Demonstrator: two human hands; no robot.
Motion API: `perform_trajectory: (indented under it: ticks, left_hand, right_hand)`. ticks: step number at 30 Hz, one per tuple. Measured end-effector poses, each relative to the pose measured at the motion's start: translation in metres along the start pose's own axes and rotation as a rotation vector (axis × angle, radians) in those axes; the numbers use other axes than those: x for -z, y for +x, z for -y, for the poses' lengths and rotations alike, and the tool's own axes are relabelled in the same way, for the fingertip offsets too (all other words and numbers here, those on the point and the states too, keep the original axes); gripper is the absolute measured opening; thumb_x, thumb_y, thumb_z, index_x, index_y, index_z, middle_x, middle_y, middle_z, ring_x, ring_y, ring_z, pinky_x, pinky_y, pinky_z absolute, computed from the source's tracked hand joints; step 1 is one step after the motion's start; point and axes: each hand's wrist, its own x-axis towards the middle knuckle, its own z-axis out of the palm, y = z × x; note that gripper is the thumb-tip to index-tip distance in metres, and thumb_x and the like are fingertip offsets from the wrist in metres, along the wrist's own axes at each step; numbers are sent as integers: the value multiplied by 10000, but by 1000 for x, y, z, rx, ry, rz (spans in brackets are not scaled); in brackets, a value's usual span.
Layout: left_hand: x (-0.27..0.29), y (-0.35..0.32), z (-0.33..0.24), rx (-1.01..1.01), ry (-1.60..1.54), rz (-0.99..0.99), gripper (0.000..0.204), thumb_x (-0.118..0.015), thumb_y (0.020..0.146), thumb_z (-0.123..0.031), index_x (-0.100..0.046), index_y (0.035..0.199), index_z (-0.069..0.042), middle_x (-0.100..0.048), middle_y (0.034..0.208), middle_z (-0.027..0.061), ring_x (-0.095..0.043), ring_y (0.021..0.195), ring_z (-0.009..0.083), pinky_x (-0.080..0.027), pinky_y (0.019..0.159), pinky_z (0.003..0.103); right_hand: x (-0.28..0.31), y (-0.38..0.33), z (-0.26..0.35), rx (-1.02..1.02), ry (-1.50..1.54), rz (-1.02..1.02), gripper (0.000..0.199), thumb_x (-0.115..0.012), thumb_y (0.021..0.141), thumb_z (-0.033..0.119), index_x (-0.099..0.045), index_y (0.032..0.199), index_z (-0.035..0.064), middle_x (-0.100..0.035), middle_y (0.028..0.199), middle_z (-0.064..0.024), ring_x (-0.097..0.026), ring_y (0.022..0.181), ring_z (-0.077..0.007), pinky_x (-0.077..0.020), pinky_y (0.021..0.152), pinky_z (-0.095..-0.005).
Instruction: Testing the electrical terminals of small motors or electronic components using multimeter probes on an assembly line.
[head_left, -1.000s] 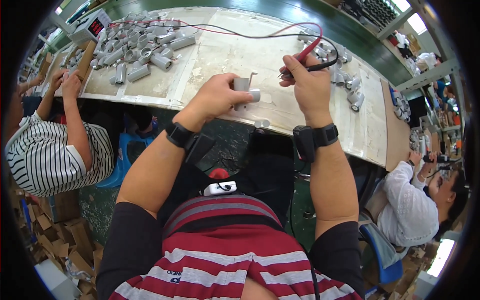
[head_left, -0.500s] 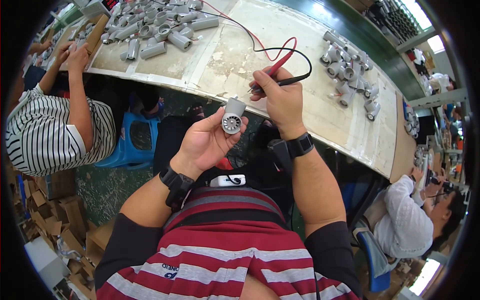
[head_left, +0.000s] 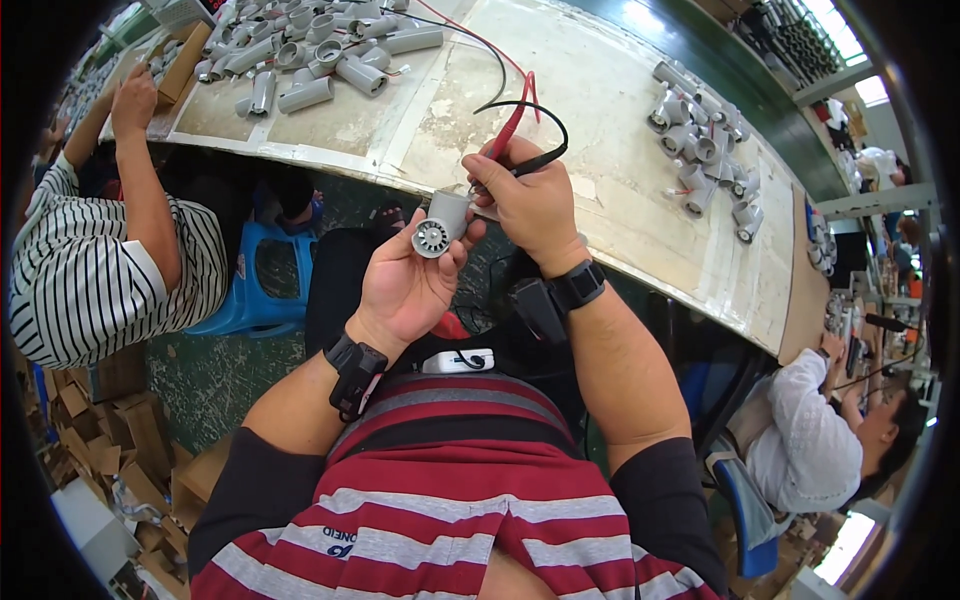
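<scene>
The left hand (head_left: 398,293), palm up, cradles a grey plastic cylindrical housing (head_left: 450,209) between thumb and fingers, just in front of the near edge of the worn cream tabletop (head_left: 600,170). Its slotted round end faces near and slightly left. The right hand (head_left: 537,208) grips a slim red test probe (head_left: 507,133) and a black test probe (head_left: 538,161) together, their tips close by the housing's far right side; whether they touch it is too small to tell.

The step looks like a probe contact, so a steady left grip matters most: best to keep the thumb and fingers clear of the contact spot and the housing from rolling in the palm. The two tips should stay apart from each other, pressed lightly, since slipping or bridging could spoil the contact. The looped black cable (head_left: 553,114) and the red cable (head_left: 531,92) beside it need slack, lest they tug the probes.
</scene>
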Motion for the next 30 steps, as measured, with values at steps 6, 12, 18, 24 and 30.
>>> perform_trajectory:
  ticks: [6,12,18,24,30]
  left_hand:
    - [0,2,-1,35,-25,48,534,-425,1115,-324,-431,1458,84,-546,1362,329,-705,998,310,-642,868,332]
    - [2,1,-1,9,-8,44,564,-433,1089,-345,-453,1459,80,-536,1382,336,-692,983,302,-628,843,328]
    - [6,2,-1,1,2,63,593,-436,1077,-372,-462,1458,81,-544,1384,326,-684,984,298,-621,834,328]
    - [7,2,-2,-4,18,61,595,-423,1077,-372,-459,1458,85,-555,1375,319,-677,971,292,-618,823,328]
    - [5,2,-1,-12,31,52,590,-411,1073,-359,-456,1460,84,-560,1366,320,-675,953,291,-616,821,332]
  right_hand:
    - [-1,3,1,-31,21,12,182,-767,949,182,-691,988,21,-698,819,-25,-645,697,-74,-527,591,-216]
    - [-2,2,-1,-22,48,12,187,-768,951,185,-687,992,22,-702,823,-30,-650,698,-79,-532,596,-219]
    - [-1,2,-1,-3,34,10,186,-758,960,187,-681,987,20,-704,818,-34,-657,699,-88,-534,600,-224]
    - [-3,2,-2,-4,1,6,186,-756,961,187,-683,989,18,-705,816,-35,-657,696,-87,-535,600,-227]
    - [-7,0,0,39,-78,-17,183,-767,950,187,-692,965,21,-694,788,-20,-638,666,-78,-522,585,-233]
